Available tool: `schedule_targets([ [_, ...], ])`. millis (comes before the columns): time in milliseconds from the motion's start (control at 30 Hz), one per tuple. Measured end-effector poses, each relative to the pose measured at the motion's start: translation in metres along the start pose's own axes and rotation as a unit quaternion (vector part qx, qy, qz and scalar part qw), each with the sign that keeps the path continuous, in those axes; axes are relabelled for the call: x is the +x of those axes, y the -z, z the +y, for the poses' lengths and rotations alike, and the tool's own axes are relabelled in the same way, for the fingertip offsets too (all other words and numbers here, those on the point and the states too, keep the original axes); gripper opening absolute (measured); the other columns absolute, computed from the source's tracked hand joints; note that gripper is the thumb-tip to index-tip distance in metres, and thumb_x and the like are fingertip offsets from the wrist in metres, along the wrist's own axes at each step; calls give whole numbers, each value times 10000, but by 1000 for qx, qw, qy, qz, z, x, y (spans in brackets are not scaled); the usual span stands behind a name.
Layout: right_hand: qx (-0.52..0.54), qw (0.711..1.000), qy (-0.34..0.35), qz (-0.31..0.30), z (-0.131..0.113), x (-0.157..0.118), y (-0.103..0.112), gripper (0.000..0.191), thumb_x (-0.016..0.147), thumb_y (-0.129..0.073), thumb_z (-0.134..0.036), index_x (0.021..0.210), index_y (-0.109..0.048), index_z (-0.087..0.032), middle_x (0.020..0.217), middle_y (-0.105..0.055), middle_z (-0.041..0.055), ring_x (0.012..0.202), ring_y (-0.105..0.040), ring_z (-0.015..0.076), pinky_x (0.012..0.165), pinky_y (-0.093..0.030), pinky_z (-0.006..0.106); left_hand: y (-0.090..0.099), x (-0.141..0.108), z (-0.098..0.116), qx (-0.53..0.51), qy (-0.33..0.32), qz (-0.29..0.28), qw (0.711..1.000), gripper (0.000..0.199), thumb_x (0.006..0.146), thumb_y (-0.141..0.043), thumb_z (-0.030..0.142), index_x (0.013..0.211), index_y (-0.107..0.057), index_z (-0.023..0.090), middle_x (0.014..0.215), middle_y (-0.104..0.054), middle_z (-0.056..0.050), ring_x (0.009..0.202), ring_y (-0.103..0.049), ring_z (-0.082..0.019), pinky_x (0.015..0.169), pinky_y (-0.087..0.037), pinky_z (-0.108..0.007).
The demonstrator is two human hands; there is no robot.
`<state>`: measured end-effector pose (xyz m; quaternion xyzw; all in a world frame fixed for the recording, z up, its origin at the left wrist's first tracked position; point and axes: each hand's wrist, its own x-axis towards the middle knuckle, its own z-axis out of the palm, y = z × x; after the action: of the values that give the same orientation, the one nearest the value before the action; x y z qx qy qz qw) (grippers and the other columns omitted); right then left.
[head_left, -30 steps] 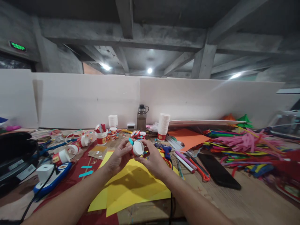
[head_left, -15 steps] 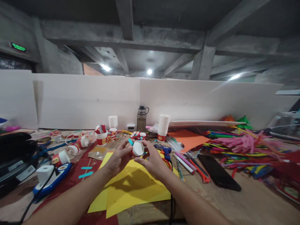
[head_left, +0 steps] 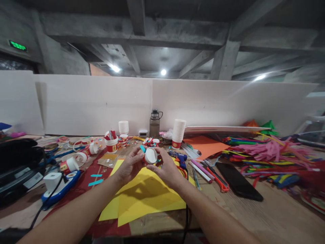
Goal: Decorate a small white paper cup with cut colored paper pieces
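Between my two hands is a small paper cup (head_left: 151, 156), red and white, its open white mouth tilted toward me. My left hand (head_left: 132, 164) grips the cup's left side, where a turquoise paper strip (head_left: 143, 148) sticks up by the fingertips. On the other side my right hand (head_left: 166, 168) curls around the cup with fingers and thumb. Yellow paper sheets (head_left: 149, 200) lie below both hands. Two turquoise strips (head_left: 95, 182) rest on the red surface to the left.
A blue glue gun (head_left: 181, 159) lies right of my hands, near markers and orange-handled scissors (head_left: 220, 183). Behind stand a stack of paper cups (head_left: 178, 134) and a water bottle (head_left: 154, 123). A phone (head_left: 238, 181) and pipe cleaners (head_left: 269, 152) lie right; a power strip (head_left: 63, 189) sits left.
The view has tipped slightly, so the whole table appears a little higher. Both hands keep hold of the cup, whose mouth has turned a little; the turquoise strip stays at its left side.
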<state>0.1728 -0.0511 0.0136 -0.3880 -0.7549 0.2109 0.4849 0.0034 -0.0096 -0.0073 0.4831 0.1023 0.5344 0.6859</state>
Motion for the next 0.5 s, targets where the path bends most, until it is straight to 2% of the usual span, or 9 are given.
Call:
schedule_targets([
  [67,-13,1000,6,4,0,1,0,546,744,-747,-297,1217,-493,-193,1236,-575,116,1081,-565,234,885,-502,395,-1,0,1,1,1,-2,1000,295,777,-718,248,1057,-627,225,928,-677,-14,687,-616,-100,632,-496,-226],
  [133,-5,1000,-2,1,-1,2,0,547,742,-747,-310,1213,-495,-194,1250,-566,125,1082,-568,240,833,-525,378,-2,0,2,5,2,-2,1000,278,774,-719,253,1036,-630,219,884,-673,-7,650,-609,-94,626,-496,-228],
  [233,-3,1000,-3,0,-1,2,0,553,748,-743,-334,1225,-496,-204,1282,-551,126,1081,-574,239,788,-540,357,-4,0,4,2,1,4,1000,298,764,-724,258,1043,-627,220,959,-680,-16,730,-639,-118,656,-512,-242],
  [400,-17,1000,14,3,-1,2,0,545,754,-745,-332,1226,-506,-200,1259,-569,125,1072,-580,238,804,-542,363,-5,-1,6,-1,7,2,1000,291,768,-713,257,1044,-626,223,934,-676,-7,675,-619,-101,582,-492,-213],
  [500,-15,1000,18,1,-1,2,1,530,757,-743,-328,1216,-510,-203,1259,-566,123,1071,-580,233,785,-550,354,-5,-2,6,4,6,6,1000,296,768,-715,260,1048,-623,225,927,-676,-3,673,-614,-97,596,-498,-212],
])
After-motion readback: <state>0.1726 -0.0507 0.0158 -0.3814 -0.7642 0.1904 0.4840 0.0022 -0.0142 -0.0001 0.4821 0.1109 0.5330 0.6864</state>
